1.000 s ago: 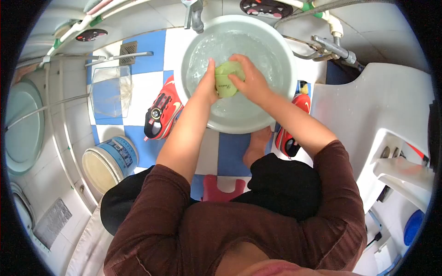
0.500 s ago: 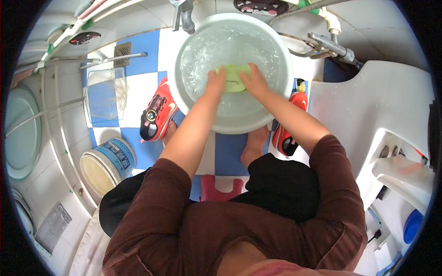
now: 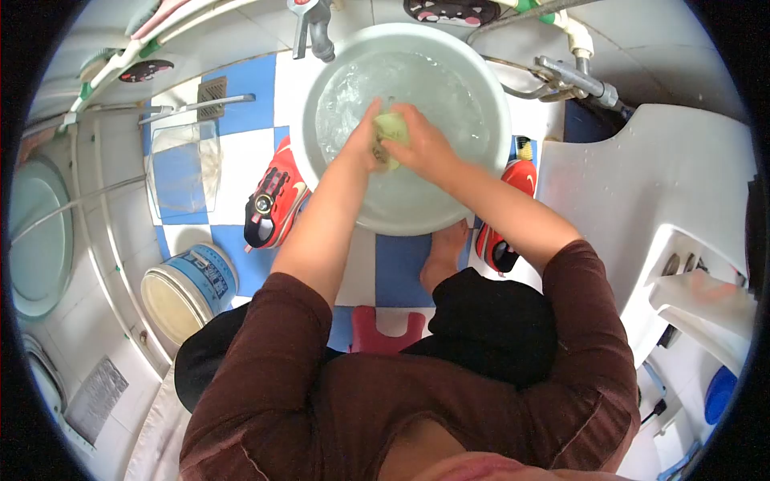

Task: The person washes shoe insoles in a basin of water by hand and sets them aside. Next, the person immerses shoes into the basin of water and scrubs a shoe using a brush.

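Observation:
A large pale basin (image 3: 496, 120) of water stands on the tiled floor in front of me. Over the water, both hands grip a small yellow-green piece (image 3: 391, 128) with dark marks on it; its exact kind cannot be made out. My left hand (image 3: 366, 146) closes on its left edge, fingers partly hidden. From the right, my right hand (image 3: 423, 146) holds it with the thumb across its front. Red sneakers stand on either side of the basin, one on the left (image 3: 277, 196) and one on the right (image 3: 520, 178).
A grey tap (image 3: 319, 36) overhangs the basin's back left rim. To the left are a white bucket with a blue label (image 3: 210, 276) and a clear plastic container (image 3: 186, 168). A white moulded unit (image 3: 634, 184) borders the right. A pink stool (image 3: 385, 330) is beneath me.
My hands have come closer together and turned the yellow-green piece. It was spread wide with its lettering showing; now it looks narrower and more upright between them.

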`<state>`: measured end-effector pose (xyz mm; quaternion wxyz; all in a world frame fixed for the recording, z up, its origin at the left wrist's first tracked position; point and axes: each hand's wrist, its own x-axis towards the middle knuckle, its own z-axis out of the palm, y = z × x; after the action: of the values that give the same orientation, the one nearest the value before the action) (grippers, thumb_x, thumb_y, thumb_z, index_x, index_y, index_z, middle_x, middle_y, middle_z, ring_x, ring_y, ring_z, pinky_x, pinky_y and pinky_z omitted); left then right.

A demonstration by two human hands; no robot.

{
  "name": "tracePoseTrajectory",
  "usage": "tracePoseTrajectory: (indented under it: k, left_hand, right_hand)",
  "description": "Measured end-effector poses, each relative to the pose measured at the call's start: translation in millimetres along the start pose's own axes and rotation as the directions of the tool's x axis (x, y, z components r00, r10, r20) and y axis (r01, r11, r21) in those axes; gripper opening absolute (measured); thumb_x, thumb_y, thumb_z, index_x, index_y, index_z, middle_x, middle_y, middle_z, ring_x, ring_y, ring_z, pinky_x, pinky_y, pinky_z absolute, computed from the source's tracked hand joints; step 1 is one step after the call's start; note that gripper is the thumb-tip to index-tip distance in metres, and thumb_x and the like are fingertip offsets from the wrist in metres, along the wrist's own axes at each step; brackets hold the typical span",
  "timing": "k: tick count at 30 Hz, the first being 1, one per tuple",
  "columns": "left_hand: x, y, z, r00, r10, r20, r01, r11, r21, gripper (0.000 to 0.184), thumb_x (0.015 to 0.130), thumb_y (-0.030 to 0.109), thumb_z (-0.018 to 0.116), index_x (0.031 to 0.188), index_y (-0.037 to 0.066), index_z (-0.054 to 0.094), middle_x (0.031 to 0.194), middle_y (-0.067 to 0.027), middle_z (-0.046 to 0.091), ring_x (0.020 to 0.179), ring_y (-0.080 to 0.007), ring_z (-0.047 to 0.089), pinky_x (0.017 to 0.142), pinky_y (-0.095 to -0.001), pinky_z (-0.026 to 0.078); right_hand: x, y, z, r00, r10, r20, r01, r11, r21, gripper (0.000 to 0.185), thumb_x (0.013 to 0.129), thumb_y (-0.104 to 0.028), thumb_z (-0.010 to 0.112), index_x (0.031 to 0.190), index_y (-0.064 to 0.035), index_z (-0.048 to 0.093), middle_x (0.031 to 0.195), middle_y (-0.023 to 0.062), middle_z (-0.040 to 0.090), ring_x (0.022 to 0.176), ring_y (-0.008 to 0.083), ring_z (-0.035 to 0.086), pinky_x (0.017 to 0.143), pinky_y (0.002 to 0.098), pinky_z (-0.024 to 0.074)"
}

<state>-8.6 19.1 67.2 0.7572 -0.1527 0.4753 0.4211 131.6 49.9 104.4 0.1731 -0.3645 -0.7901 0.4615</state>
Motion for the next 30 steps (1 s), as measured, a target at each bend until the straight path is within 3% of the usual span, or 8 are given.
tracePoseTrajectory:
  k: [5, 8, 11, 14, 17, 20, 26, 30]
  left_hand:
    - [-13, -15, 12, 0.982, 0.166, 0.087, -0.141, 0.961, -0.237, 0.043, 0.087, 0.049, 0.053, 0.091, 0.007, 0.06, 0.086, -0.0088, 0.062, 0.078, -0.0244, 0.061, 0.074, -0.0381, 0.05]
    - [4, -28, 2, 0.948, 0.317, 0.009, -0.31, 0.933, -0.181, 0.047, 0.086, 0.049, 0.055, 0.097, 0.003, 0.06, 0.09, -0.0117, 0.063, 0.081, -0.0257, 0.062, 0.073, -0.0374, 0.05]
    - [-4, -27, 1, 0.873, 0.422, -0.244, -0.41, 0.907, 0.1, 0.053, 0.085, 0.048, 0.056, 0.106, -0.001, 0.058, 0.099, -0.0151, 0.063, 0.088, -0.0287, 0.062, 0.075, -0.0371, 0.049]
    - [29, -35, -16, 0.741, 0.55, -0.385, -0.194, 0.724, 0.662, 0.056, 0.089, 0.046, 0.051, 0.115, -0.003, 0.049, 0.109, -0.0173, 0.057, 0.093, -0.0283, 0.058, 0.083, -0.0382, 0.048]
    - [58, -44, -44, 0.842, 0.464, -0.274, -0.064, 0.592, 0.804, 0.056, 0.089, 0.047, 0.05, 0.121, 0.002, 0.046, 0.116, -0.0167, 0.053, 0.103, -0.0284, 0.054, 0.089, -0.0425, 0.044]
    - [42, -41, -31, 0.961, 0.111, -0.252, -0.041, 0.963, 0.268, 0.052, 0.09, 0.036, 0.055, 0.126, 0.001, 0.044, 0.122, -0.018, 0.051, 0.112, -0.0341, 0.05, 0.087, -0.0541, 0.043]
    - [35, -31, -46, 0.963, 0.09, -0.253, -0.062, 0.991, 0.119, 0.046, 0.092, 0.036, 0.051, 0.13, 0.014, 0.036, 0.127, -0.0114, 0.045, 0.111, -0.0332, 0.049, 0.084, -0.0556, 0.045]
    - [-3, -34, -24, 0.936, 0.227, -0.27, -0.191, 0.97, 0.151, 0.041, 0.095, 0.041, 0.043, 0.127, 0.017, 0.039, 0.124, -0.0102, 0.049, 0.11, -0.0289, 0.05, 0.086, -0.0493, 0.045]
  right_hand:
    - [-14, -27, 8, 0.991, -0.095, -0.097, 0.094, 0.996, -0.007, 0.045, 0.079, -0.025, 0.063, 0.113, -0.0065, 0.042, 0.104, 0.0188, 0.054, 0.097, 0.0392, 0.054, 0.081, 0.0436, 0.0456]
    - [-15, -22, 4, 0.996, 0.076, -0.051, -0.07, 0.99, 0.124, 0.045, 0.08, -0.026, 0.063, 0.113, -0.0047, 0.041, 0.105, 0.0199, 0.054, 0.095, 0.0385, 0.055, 0.08, 0.0433, 0.0458]
    - [-10, 22, 5, 0.974, 0.21, -0.085, -0.191, 0.963, 0.189, 0.051, 0.082, -0.029, 0.062, 0.118, -0.0022, 0.039, 0.107, 0.0214, 0.055, 0.096, 0.0379, 0.057, 0.082, 0.0434, 0.0454]
    - [-12, 85, 12, 0.95, 0.277, -0.143, -0.283, 0.959, -0.024, 0.057, 0.083, -0.031, 0.062, 0.124, -0.0002, 0.037, 0.107, 0.0225, 0.057, 0.099, 0.0366, 0.057, 0.085, 0.0438, 0.0441]
    - [-14, 96, 18, 0.91, 0.408, 0.069, -0.391, 0.902, -0.182, 0.066, 0.081, -0.034, 0.063, 0.128, 0.0007, 0.034, 0.11, 0.0233, 0.056, 0.101, 0.0374, 0.055, 0.09, 0.0435, 0.0422]
    - [7, 125, 19, 0.877, 0.445, 0.183, -0.391, 0.881, -0.268, 0.073, 0.077, -0.04, 0.066, 0.129, 0.0009, 0.035, 0.119, 0.0251, 0.052, 0.109, 0.0381, 0.051, 0.093, 0.0419, 0.0405]
    - [3, 69, 4, 0.977, 0.21, 0.047, -0.183, 0.925, -0.333, 0.083, 0.071, -0.043, 0.071, 0.133, -0.0006, 0.035, 0.128, 0.0265, 0.044, 0.122, 0.04, 0.039, 0.1, 0.0435, 0.0343]
    - [-7, 43, -4, 0.993, 0.108, 0.048, -0.08, 0.913, -0.4, 0.084, 0.07, -0.043, 0.072, 0.133, -0.0011, 0.035, 0.131, 0.0272, 0.04, 0.124, 0.04, 0.037, 0.102, 0.0448, 0.0319]
